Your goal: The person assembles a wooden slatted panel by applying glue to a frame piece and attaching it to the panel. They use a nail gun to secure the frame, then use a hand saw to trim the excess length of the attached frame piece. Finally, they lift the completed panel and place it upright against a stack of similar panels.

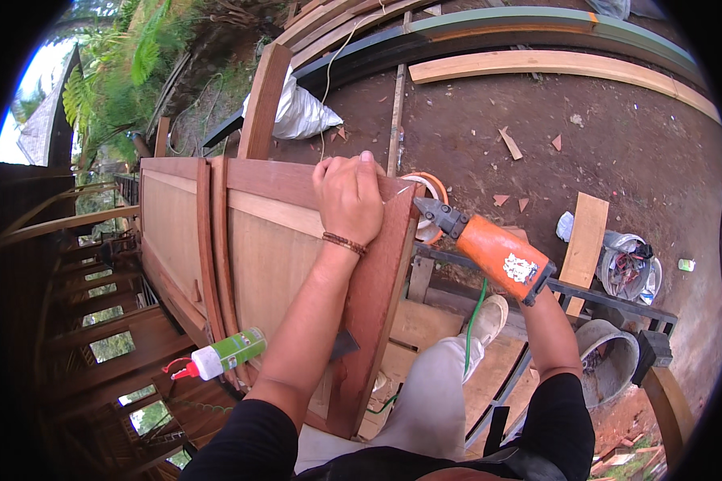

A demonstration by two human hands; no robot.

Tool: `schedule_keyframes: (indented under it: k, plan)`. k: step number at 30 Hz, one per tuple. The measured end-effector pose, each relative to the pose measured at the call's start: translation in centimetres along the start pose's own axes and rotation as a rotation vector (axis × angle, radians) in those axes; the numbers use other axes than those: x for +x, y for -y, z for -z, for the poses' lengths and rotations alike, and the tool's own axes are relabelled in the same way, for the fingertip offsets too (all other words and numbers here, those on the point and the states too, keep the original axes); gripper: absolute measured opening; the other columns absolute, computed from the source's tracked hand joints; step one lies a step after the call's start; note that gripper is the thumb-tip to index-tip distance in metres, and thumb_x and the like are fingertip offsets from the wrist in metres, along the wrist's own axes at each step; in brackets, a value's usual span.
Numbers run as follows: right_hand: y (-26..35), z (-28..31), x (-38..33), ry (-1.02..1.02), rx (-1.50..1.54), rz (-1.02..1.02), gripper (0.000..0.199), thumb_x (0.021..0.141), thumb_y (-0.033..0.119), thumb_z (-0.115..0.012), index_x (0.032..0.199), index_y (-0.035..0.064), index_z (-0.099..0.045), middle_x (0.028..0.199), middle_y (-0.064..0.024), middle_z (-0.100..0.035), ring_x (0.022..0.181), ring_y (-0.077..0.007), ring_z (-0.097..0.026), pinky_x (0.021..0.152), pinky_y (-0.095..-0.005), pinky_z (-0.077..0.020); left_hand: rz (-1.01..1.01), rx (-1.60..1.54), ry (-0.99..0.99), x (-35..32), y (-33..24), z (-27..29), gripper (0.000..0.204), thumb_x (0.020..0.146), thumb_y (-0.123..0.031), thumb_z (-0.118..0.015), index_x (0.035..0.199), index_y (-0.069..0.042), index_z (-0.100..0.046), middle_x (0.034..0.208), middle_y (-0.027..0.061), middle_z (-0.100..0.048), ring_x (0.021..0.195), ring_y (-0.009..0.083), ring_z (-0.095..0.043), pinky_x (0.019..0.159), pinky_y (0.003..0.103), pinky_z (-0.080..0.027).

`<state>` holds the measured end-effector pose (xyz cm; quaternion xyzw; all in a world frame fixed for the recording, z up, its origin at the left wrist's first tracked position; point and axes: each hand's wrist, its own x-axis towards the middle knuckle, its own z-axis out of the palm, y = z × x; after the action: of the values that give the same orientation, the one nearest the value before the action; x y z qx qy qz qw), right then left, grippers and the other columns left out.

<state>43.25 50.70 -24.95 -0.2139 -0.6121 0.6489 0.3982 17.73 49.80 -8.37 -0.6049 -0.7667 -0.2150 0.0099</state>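
Note:
A framed wooden panel point(277, 255) with reddish-brown rails stretches away to the left. My left hand point(349, 200) is closed over its far rail near the right corner, thumb on top. An orange air nail gun point(501, 255) is in my right hand point(540, 311), whose fingers are mostly hidden behind the tool's body. The gun's dark nose is at the panel's far right corner; whether it touches the wood I cannot tell. A glue bottle point(233, 353) with a red tip and green label lies by my left forearm. Loose reddish strips point(210, 240) lie across the panel.
A roll of tape point(435, 190) shows behind the corner. A green hose point(475, 321) hangs beside my leg. Right of me are a bucket point(610, 365), a tub of oddments point(627, 268) and a leaning board point(586, 240). Long timbers point(553, 62) lie on the dirt ground beyond.

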Motion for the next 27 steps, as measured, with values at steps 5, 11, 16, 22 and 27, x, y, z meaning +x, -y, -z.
schedule_keyframes:
  k: [5,11,16,22,27]
  plan:
    - [-0.7,0.6,0.6,0.045,-0.115,0.09,0.027,0.071,0.005,-0.077,0.097,0.002,-0.068,0.089,-0.0089,-0.071,0.075,-0.0219,-0.071,0.069,-0.0325,-0.0566,0.019,-0.028,0.006,0.0,-0.2,0.1,0.041,0.099,-0.021,-0.039,0.067,-0.006,-0.06,0.07,0.0114,-0.06,0.078,0.0297,-0.056,0.092,0.043,-0.035]
    - [-1.1,0.5,0.9,0.048,-0.137,0.109,0.027,0.072,0.006,-0.076,0.097,0.002,-0.067,0.087,-0.0085,-0.071,0.074,-0.0226,-0.07,0.068,-0.0331,-0.0562,0.02,-0.042,0.001,-0.1,-0.3,0.2,0.042,0.099,-0.02,-0.037,0.067,-0.006,-0.06,0.07,0.0109,-0.061,0.078,0.029,-0.056,0.092,0.043,-0.035]
    - [-1.7,-0.1,0.2,0.056,-0.116,0.039,0.025,0.075,0.006,-0.076,0.098,0.0015,-0.068,0.089,-0.0079,-0.071,0.076,-0.0191,-0.069,0.069,-0.031,-0.055,-0.006,-0.022,-0.025,-0.1,-0.2,0.2,0.043,0.099,-0.019,-0.037,0.065,-0.006,-0.061,0.071,0.0106,-0.061,0.078,0.0289,-0.056,0.092,0.043,-0.035]
    - [-1.7,0.1,-7.9,-0.217,-0.17,-0.103,0.022,0.078,0.005,-0.074,0.099,0.0033,-0.069,0.095,-0.0056,-0.071,0.083,-0.0137,-0.067,0.074,-0.0291,-0.0534,-0.004,-0.053,0.024,0.3,-0.3,-0.1,0.042,0.098,-0.02,-0.039,0.065,-0.006,-0.061,0.072,0.0116,-0.062,0.081,0.0302,-0.057,0.092,0.044,-0.035]
    - [9.0,-0.1,-13.7,-0.263,-0.609,-0.271,0.026,0.078,0.005,-0.065,0.104,0.0038,-0.067,0.091,-0.0081,-0.071,0.084,-0.0226,-0.068,0.077,-0.0364,-0.0542,0.05,-0.007,0.053,-1.3,0.9,-0.3,0.04,0.099,-0.026,-0.041,0.072,-0.005,-0.063,0.077,0.0128,-0.062,0.087,0.0314,-0.056,0.099,0.047,-0.033]
